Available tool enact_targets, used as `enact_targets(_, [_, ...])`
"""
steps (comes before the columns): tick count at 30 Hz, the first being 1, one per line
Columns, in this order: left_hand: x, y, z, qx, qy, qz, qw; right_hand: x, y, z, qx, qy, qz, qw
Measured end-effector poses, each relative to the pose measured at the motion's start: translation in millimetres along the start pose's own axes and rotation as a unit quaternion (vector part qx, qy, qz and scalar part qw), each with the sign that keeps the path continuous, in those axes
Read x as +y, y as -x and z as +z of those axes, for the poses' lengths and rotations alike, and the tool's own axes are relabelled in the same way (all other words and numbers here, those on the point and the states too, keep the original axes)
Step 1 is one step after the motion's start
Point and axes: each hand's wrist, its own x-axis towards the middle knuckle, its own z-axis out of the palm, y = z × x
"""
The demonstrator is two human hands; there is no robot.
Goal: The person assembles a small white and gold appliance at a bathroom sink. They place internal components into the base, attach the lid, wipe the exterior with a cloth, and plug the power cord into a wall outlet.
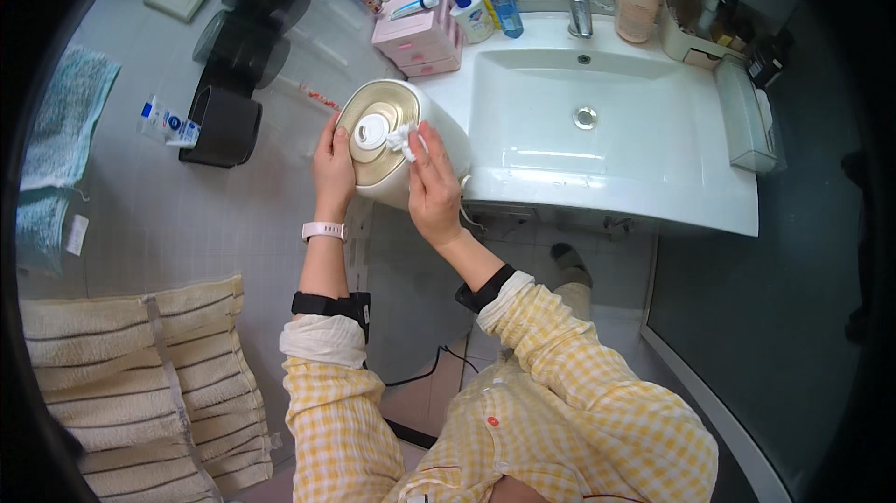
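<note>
A white rounded container (446, 134) is tilted so that its beige end face (378, 167) points up at me. In the middle of that face sits a white round cap (372, 132). My left hand (333, 158) grips the container's left edge, thumb on the rim and fingers round the side. A crumpled white tissue (402, 140) is pinched under the fingers of my right hand (433, 188), pressed against the beige face just right of the cap. The container is held up at the left end of the washbasin counter, and its far side is hidden.
A white washbasin (616, 181) with a metal faucet (580, 8) lies to the right. Bottles and a pink drawer box (417, 41) line its back left. A black wall holder (221, 127) and a striped towel (140, 354) are at left; a glass panel (756, 316) stands right.
</note>
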Motion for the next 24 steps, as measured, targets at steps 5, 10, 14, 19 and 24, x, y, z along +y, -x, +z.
enact_targets(5, [3, 0, 1, -0.011, 0.019, -0.014, 1.0, 21, 4, -6, 0.058, 0.006, 0.237, 0.97])
enact_targets(10, [3, 0, 3, -0.002, 0.011, -0.014, 1.0, 36, -13, -33, -0.085, 0.034, 0.308, 0.947])
enact_targets(14, [3, 0, 2, 0.01, -0.029, -0.019, 0.999, -16, 6, -5, 0.028, -0.041, 0.146, 0.988])
enact_targets(19, [7, 0, 1, -0.003, -0.014, -0.031, 0.999, -23, 52, 12, -0.05, 0.029, -0.126, 0.99])
enact_targets(24, [13, 3, 0, -0.017, -0.035, -0.039, 0.998, 48, 70, -4, -0.22, 0.136, -0.309, 0.915])
